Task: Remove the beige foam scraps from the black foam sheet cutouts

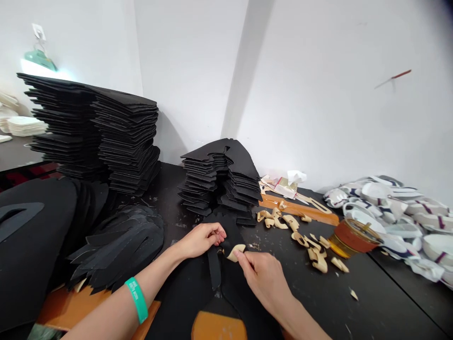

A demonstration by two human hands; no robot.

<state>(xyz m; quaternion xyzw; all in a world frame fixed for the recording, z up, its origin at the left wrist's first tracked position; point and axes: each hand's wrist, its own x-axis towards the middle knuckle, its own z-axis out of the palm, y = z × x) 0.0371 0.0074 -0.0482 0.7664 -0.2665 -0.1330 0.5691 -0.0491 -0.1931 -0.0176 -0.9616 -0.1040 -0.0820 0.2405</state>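
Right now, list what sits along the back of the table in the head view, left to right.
Tall stack of black foam cutouts → shorter stack of black foam cutouts → cream offcuts → plastic cup of amber drink → heap of white-and-navy pieces

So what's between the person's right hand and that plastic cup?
The head view shows scattered beige offcuts on the black table between the right hand, which pinches a beige scrap, and the plastic cup.
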